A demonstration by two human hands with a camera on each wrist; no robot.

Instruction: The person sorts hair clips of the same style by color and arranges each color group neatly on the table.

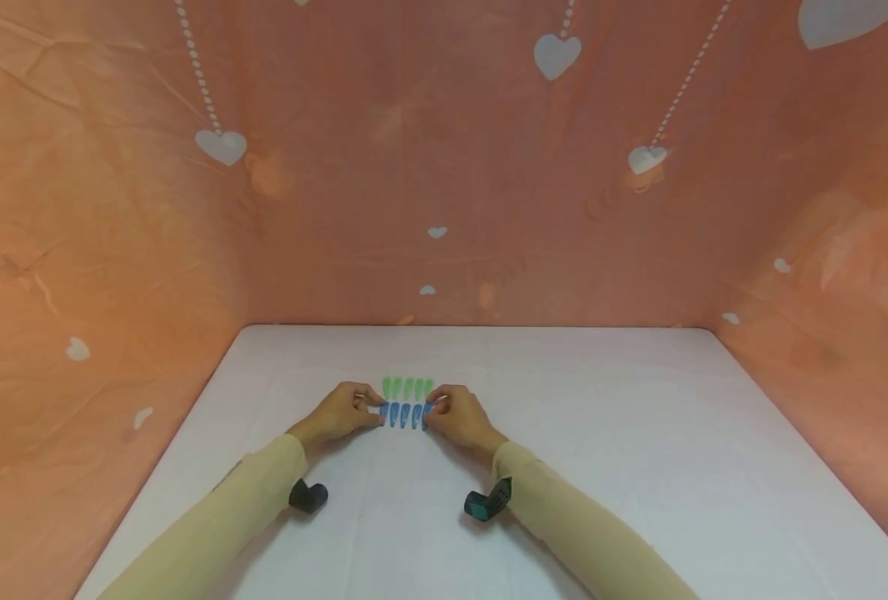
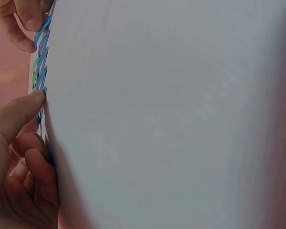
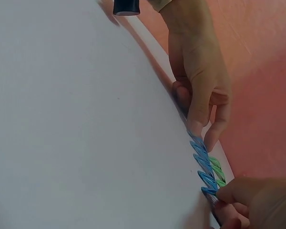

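Blue snap hair clips (image 1: 404, 415) stand side by side in a row on the white table. Behind them, farther from me, runs a row of green hair clips (image 1: 408, 388). My left hand (image 1: 341, 412) holds the leftmost blue clip between thumb and index finger, one at each end. At the row's other end, my right hand (image 1: 459, 417) pinches the rightmost blue clip the same way. In the left wrist view, the left thumb (image 2: 21, 110) touches the near blue clip. The right wrist view shows the blue clips (image 3: 202, 162) between both hands, with fingertips partly covering the end ones.
The white table (image 1: 601, 433) reaches back to an orange cloth (image 1: 481, 183) with pale hearts, which hangs behind and at both sides. Dark wrist cameras (image 1: 489, 500) sit under both sleeves, just above the tabletop.
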